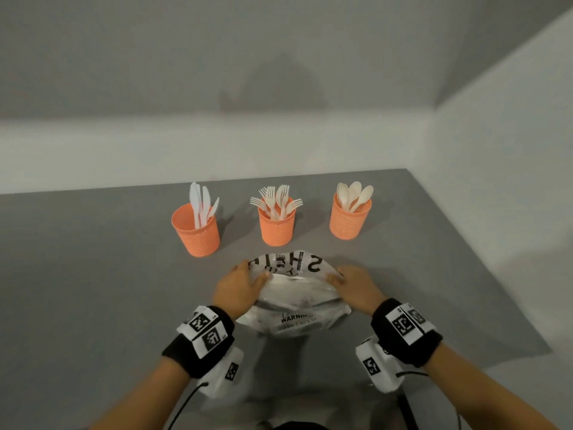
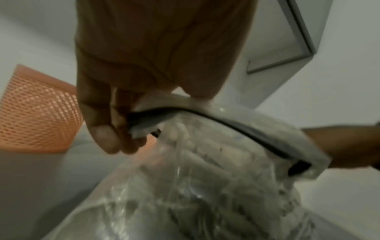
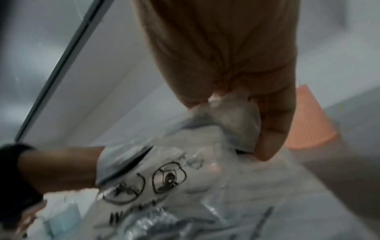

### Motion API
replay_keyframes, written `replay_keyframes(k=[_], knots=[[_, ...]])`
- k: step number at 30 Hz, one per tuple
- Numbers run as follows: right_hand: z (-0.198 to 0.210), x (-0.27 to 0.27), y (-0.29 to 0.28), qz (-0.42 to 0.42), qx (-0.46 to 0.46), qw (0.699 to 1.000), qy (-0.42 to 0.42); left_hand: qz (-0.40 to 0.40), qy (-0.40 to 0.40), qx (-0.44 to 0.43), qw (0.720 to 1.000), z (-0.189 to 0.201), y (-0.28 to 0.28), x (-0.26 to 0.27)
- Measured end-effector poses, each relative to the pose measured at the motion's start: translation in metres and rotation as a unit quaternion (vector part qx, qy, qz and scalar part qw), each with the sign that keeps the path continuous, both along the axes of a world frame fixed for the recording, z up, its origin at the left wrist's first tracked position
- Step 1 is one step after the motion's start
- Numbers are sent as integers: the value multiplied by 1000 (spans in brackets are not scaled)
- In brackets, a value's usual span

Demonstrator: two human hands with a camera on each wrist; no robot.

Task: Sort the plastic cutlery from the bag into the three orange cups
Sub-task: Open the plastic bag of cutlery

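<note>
A clear plastic bag (image 1: 294,299) with black lettering lies on the grey table in front of me. My left hand (image 1: 240,285) pinches its left top edge and my right hand (image 1: 350,282) pinches its right top edge; the wrist views show the bag (image 2: 205,178) and the bag (image 3: 185,170) crumpled under the fingers. Behind the bag stand three orange mesh cups: the left cup (image 1: 196,232) holds white knives, the middle cup (image 1: 276,226) holds forks, the right cup (image 1: 349,219) holds spoons. What lies inside the bag I cannot make out.
The grey table (image 1: 93,274) ends at a white wall behind the cups and at an edge on the right. An orange cup (image 2: 37,113) shows to the left of my left hand, another orange cup (image 3: 308,120) to the right of my right hand.
</note>
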State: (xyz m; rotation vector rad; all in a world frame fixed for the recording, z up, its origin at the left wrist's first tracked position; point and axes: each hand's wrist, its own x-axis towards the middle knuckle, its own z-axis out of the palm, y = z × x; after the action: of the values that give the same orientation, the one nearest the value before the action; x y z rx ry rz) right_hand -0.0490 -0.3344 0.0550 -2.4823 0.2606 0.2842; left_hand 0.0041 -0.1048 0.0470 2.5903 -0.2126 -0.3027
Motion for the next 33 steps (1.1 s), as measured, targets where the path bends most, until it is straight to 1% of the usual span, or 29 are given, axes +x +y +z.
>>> replay_keyframes(k=[1, 2, 3, 4, 5, 6, 7, 8, 9, 11, 12, 13, 14, 15, 16, 17, 18, 19, 20, 21, 22, 23, 24, 25, 26, 28, 30, 31, 33], knots=[[0, 4, 2, -25, 24, 999, 7, 7, -9, 12, 1000, -1, -3, 0], [0, 6, 3, -66, 92, 993, 15, 17, -5, 16, 1000, -4, -4, 3], [-2, 8, 3, -112, 187, 976, 21, 27, 7, 0, 1000, -4, -4, 5], [-3, 10, 3, -157, 292, 943, 28, 34, 25, -31, 999, -4, -4, 8], [-5, 12, 1, -196, 388, 900, 40, 45, 37, -80, 995, -1, -3, 11], [-6, 13, -2, -230, 463, 854, 50, 65, 54, -141, 986, 2, -3, 14], [-6, 14, -3, -260, 522, 810, 55, 87, 89, -208, 970, 4, -2, 17], [-5, 15, -4, -284, 558, 778, 56, 108, 134, -268, 948, 3, -1, 21], [-6, 16, -6, -303, 576, 758, 52, 126, 176, -315, 924, 1, -1, 24], [-14, 20, -6, -316, 585, 746, 37, 158, 230, -366, 888, -2, -1, 29], [-17, 21, -5, -317, 578, 751, 35, 171, 235, -375, 880, -4, -2, 31], [-20, 22, -4, -316, 564, 762, 33, 182, 222, -373, 882, -6, -4, 32], [-24, 23, -4, -310, 538, 784, 23, 188, 188, -355, 896, -8, -5, 34], [-26, 23, -4, -298, 498, 814, 2, 189, 141, -323, 916, -10, -5, 35], [-27, 22, -6, -275, 442, 853, -32, 182, 91, -281, 938, -11, -3, 35], [-25, 20, -9, -241, 375, 892, -73, 169, 38, -240, 955, -13, -1, 35], [-21, 16, -12, -198, 300, 925, -123, 151, -8, -211, 966, -12, 3, 32], [-14, 12, -15, -136, 224, 948, -182, 122, -53, -203, 970, -9, 8, 30], [-6, 8, -17, -52, 153, 957, -240, 77, -99, -201, 971, -4, 14, 27], [2, 3, -19, 48, 88, 957, -272, 11, -134, -200, 971, 3, 18, 24], [12, -1, -19, 143, 41, 950, -274, -73, -143, -186, 969, 11, 22, 20], [19, -3, -17, 222, 10, 943, -246, -163, -137, -153, 965, 19, 24, 15], [25, -3, -13, 286, -11, 935, -208, -244, -120, -100, 957, 26, 24, 10], [29, 0, -8, 334, -33, 927, -168, -308, -100, -32, 945, 30, 21, 7], [32, 3, -3, 364, -62, 921, -122, -349, -75, 38, 933, 31, 18, 7], [33, 15, -1, 362, -112, 925, -31, -365, -25, 131, 921, 34, 11, 14], [31, 28, -2, 349, -162, 923, -5, -365, -25, 168, 915, 37, 6, 22], [29, 32, -2, 358, -203, 911, -3, -369, -36, 191, 909, 39, 4, 23], [29, 34, 1, 389, -290, 874, -5, -380, -51, 259, 887, 42, 0, 19]])
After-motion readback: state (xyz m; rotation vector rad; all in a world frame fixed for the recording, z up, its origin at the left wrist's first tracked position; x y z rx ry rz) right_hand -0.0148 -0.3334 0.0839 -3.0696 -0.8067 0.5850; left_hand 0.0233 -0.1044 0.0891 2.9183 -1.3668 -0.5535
